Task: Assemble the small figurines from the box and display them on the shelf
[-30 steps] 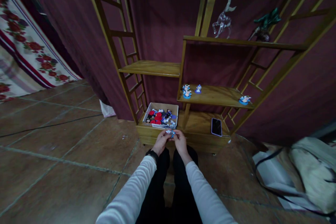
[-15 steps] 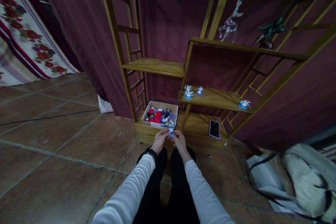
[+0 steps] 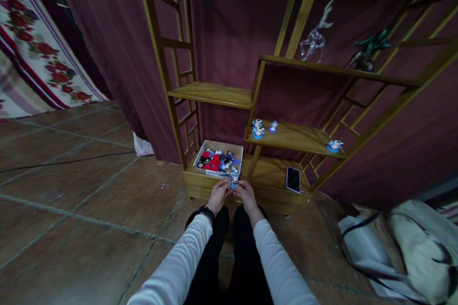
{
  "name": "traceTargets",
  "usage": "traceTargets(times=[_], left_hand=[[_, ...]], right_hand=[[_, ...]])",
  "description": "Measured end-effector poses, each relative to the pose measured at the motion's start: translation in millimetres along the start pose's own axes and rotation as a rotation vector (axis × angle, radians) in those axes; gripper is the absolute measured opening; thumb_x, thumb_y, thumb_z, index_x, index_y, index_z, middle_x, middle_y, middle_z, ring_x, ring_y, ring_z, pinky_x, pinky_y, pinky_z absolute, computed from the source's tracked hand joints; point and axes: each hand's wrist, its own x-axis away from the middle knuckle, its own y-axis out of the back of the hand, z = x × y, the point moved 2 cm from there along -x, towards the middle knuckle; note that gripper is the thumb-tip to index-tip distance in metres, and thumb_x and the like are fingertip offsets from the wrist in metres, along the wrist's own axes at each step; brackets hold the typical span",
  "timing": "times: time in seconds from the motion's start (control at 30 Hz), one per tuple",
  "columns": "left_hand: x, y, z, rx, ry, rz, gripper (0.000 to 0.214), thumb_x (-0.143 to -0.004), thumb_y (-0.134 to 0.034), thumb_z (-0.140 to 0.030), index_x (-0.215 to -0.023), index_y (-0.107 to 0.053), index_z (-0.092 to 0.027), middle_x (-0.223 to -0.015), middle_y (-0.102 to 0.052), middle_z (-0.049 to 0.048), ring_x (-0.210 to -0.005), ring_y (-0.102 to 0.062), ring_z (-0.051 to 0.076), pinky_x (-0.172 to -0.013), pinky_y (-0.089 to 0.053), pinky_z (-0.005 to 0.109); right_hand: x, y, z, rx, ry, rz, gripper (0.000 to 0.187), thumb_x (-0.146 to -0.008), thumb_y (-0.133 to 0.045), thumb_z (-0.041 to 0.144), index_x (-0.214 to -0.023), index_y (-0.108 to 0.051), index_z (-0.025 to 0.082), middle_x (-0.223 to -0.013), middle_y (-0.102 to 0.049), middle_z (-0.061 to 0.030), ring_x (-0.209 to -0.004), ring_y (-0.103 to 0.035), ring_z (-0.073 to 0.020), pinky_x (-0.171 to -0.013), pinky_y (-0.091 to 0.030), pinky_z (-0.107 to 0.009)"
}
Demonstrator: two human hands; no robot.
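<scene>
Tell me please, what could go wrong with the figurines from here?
The small figurine, held between the left hand and the right hand, could slip onto the tiled floor. The rightmost figurine, near the front edge of its shelf, might fall if bumped.

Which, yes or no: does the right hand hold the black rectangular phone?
No, the right hand helps hold a blue-based figurine; the phone lies apart.

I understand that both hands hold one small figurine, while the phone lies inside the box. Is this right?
Not entirely: the head view shows the phone on the bottom shelf, right of the box. The left hand and right hand do hold the small figurine.
</scene>
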Motion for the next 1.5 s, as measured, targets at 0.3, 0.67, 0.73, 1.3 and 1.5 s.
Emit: traceTargets(times=[0.3,0.67,0.73,1.3,1.5], left_hand=[[2,0.5,-1,0.059,0.022,0.034,0.023,-0.064,-0.072,-0.016,-0.086,-0.069,-0.013,-0.074,-0.068,0.0065,-0.061,-0.06,0.009,-0.06,-0.049,0.019],[17,-23.0,3,-0.031,-0.004,0.052,0.028,-0.06,-0.072,-0.014,-0.088,-0.067,-0.011,-0.069,-0.068,0.0051,-0.054,-0.059,0.01,-0.051,-0.046,0.019],[21,-26.9,5,-0.039,-0.02,0.062,0.027,-0.059,-0.072,-0.013,-0.085,-0.067,-0.011,-0.068,-0.067,0.0048,-0.054,-0.059,0.01,-0.051,-0.045,0.019],[30,-48.6,25,0.003,-0.054,0.053,0.024,-0.058,-0.072,-0.012,-0.081,-0.068,-0.01,-0.07,-0.068,0.005,-0.057,-0.059,0.01,-0.055,-0.045,0.021],[23,-55.4,36,0.058,-0.04,0.027,0.022,-0.06,-0.07,-0.009,-0.082,-0.068,-0.011,-0.07,-0.068,0.0046,-0.056,-0.06,0.01,-0.056,-0.046,0.021]], right_hand=[[1,3,-2,-0.092,-0.03,0.033,0.031,-0.059,-0.071,0.038,-0.079,-0.058,0.018,-0.077,-0.067,-0.0009,-0.066,-0.064,-0.0144,-0.067,-0.054,-0.032],[26,9,18,-0.256,-0.018,0.005,0.029,-0.057,-0.075,0.032,-0.076,-0.058,0.018,-0.07,-0.064,0.0026,-0.057,-0.059,-0.0089,-0.057,-0.049,-0.022],[30,12,20,-0.278,-0.01,0.007,0.028,-0.057,-0.075,0.031,-0.075,-0.058,0.019,-0.071,-0.064,0.0027,-0.058,-0.059,-0.0087,-0.058,-0.049,-0.022],[32,35,21,-0.274,0.048,-0.075,0.026,-0.058,-0.071,0.029,-0.079,-0.059,0.019,-0.071,-0.064,0.0025,-0.059,-0.058,-0.0099,-0.059,-0.048,-0.024],[23,43,22,-0.219,0.064,-0.118,0.026,-0.057,-0.07,0.031,-0.078,-0.06,0.018,-0.071,-0.064,0.0017,-0.058,-0.056,-0.0101,-0.055,-0.045,-0.023]])
